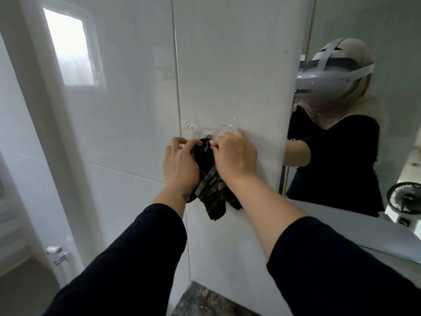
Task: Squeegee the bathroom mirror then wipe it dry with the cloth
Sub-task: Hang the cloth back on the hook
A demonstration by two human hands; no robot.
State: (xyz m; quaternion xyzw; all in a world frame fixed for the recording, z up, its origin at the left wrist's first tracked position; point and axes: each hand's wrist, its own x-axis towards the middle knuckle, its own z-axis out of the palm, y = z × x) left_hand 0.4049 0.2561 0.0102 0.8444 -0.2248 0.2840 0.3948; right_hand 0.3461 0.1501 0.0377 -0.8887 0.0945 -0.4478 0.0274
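- We see both hands raised to the white tiled wall (127,106), meeting at a dark cloth (210,190) with grey stripes that hangs down the tile between the two wrists.
- The left hand (180,163) has its fingers curled around the upper left edge of the cloth, thumb and fingertips pinching the bunched fabric.
- The right hand (234,153) closes its fingers on the top of the cloth from the other side, the knuckles pressed close to the wall.
- Just above the bunched top of the cloth we make out a small round grey knob or hook (208,136) on the tile (whether the cloth is looped on it we cannot tell), with clear, shiny traces of tape or adhesive (193,127) around it.
- The mirror (387,30) stands to the right of the tiled column, well apart from the cloth; it reflects the person in a black top wearing a grey head rig.
- At the mirror's lower right edge a small black fan (404,198) shows.
- A frosted window (68,46) sits high on the left, and a speckled stone counter (205,302) lies at the bottom edge.
- No squeegee shows anywhere in view.
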